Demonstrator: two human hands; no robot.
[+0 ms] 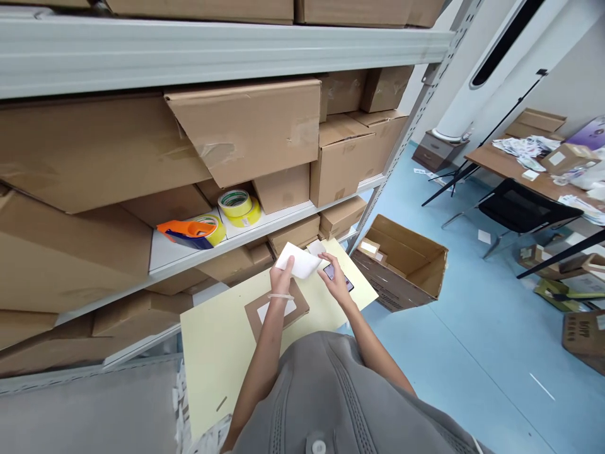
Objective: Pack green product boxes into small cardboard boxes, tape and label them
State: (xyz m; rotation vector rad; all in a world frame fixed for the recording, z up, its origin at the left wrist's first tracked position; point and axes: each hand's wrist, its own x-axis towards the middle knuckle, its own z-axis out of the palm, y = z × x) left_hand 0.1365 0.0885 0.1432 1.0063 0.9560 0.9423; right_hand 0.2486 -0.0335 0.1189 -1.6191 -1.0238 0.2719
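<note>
My left hand [282, 279] is closed on a white paper slip [299, 261], holding it up over a pale yellow table [222, 334]. My right hand [334, 274] pinches the slip's right edge and also holds a dark phone [341, 278] against its palm. Below my left wrist a small flat cardboard parcel [258, 312] with a white label lies on the table. A light band circles my left wrist.
Metal shelving [212, 50] packed with cardboard boxes fills the left. Yellow tape rolls [239, 207] and an orange tape dispenser [189, 231] sit on a shelf. An open carton [401, 261] stands on the blue floor to the right, with a desk [515, 167] and black chair [524, 208] beyond.
</note>
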